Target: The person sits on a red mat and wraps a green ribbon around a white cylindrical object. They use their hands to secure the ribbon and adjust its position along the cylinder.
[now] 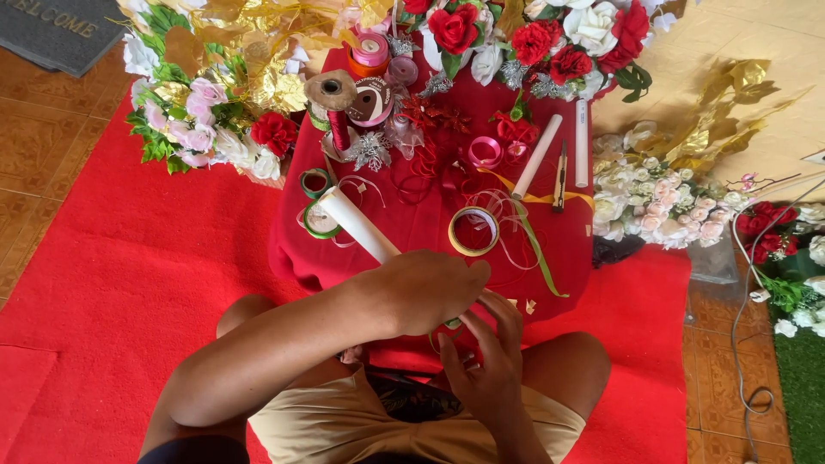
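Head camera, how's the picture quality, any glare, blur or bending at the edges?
In the head view, soft daylight falls evenly, with no harsh glare; the gold foil leaves shine a little. The left hand on the white tube and the right hand look slightly soft. The wide lens bends the floor tiles near the edges.

Smooth matt white paper tube, glossy tape roll, soft red cloth over matt red carpet.

The left hand is curled in a fist, forearm reaching across the lap. The right hand rises beneath it, fingers spread upward, nearly touching.
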